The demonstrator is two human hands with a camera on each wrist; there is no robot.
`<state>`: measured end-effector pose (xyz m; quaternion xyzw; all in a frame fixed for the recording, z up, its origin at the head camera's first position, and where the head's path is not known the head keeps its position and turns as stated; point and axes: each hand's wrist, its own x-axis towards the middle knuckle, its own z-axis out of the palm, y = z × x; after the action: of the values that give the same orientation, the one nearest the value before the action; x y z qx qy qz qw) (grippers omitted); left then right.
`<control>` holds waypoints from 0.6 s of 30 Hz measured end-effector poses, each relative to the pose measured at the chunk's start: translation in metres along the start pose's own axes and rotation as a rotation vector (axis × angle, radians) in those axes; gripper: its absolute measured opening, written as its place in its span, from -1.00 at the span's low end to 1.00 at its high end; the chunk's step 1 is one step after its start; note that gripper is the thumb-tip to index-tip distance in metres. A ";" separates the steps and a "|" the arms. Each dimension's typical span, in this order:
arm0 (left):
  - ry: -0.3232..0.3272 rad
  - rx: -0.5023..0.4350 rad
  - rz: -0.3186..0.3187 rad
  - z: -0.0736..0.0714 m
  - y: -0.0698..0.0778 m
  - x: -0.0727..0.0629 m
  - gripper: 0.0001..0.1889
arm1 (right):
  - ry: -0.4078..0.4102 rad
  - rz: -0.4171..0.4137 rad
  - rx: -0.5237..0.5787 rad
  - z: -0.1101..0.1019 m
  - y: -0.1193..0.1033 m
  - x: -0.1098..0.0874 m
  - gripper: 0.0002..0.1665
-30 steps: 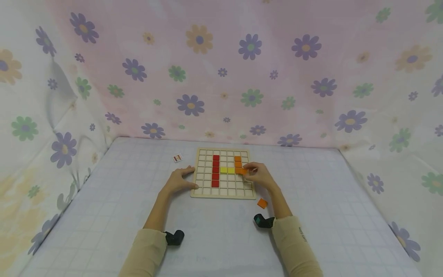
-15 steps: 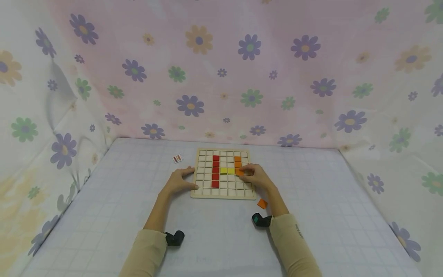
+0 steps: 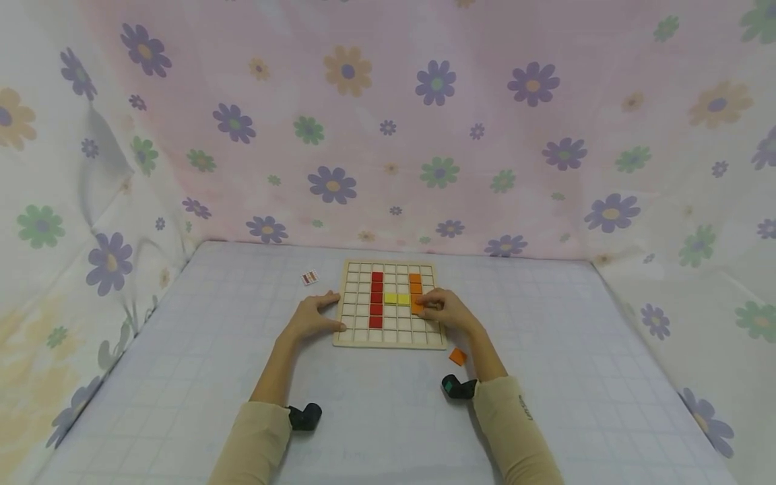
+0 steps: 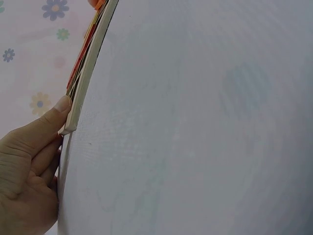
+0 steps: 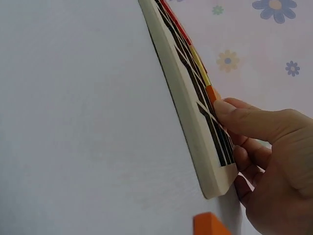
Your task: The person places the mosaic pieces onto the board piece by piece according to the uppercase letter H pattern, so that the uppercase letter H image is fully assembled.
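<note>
A wooden grid board (image 3: pixel 388 347) lies on the table in the head view. A column of red tiles (image 3: pixel 376 298) stands in it, with two yellow tiles (image 3: pixel 397 299) to the right, then a column of orange tiles (image 3: pixel 415 278). My right hand (image 3: pixel 453 313) reaches over the board's right side, thumb and finger pinching the lowest orange tile (image 3: pixel 416 309) of that column. My left hand (image 3: pixel 312 319) rests at the board's left edge, thumb and fingers spread apart. In the left wrist view its thumb (image 4: pixel 62 104) lies on the board's rim.
One loose orange tile (image 3: pixel 457 356) lies just off the board's near right corner. A small printed card (image 3: pixel 310 277) with coloured squares is beyond my left hand. Flowered cloth (image 3: pixel 388 202) hangs behind the table and at both sides.
My right hand has moved left with the orange tile, from the board's right side to beneath the other orange tiles in their column. My left hand stays at the board's edge.
</note>
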<state>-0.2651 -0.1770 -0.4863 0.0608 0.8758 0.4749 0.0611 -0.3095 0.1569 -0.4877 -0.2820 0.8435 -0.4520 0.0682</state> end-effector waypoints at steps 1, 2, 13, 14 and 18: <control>0.000 0.003 0.000 0.000 -0.001 0.001 -0.19 | -0.003 0.000 -0.006 0.000 0.000 -0.001 -0.68; 0.000 0.002 0.000 0.000 -0.001 0.001 -0.19 | -0.002 0.001 -0.003 0.000 0.000 -0.001 -0.68; -0.004 0.025 0.012 0.001 -0.003 0.003 -0.18 | 0.061 0.000 -0.020 0.000 -0.039 -0.015 -0.66; -0.003 0.026 0.014 0.000 -0.003 0.002 -0.17 | 0.061 0.005 -0.027 -0.001 -0.042 -0.015 -0.66; -0.007 0.031 0.015 0.000 -0.003 0.002 -0.18 | 0.052 0.012 -0.018 0.002 -0.038 -0.013 -0.71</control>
<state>-0.2670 -0.1781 -0.4890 0.0700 0.8824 0.4615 0.0598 -0.2820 0.1467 -0.4601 -0.2656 0.8508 -0.4511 0.0463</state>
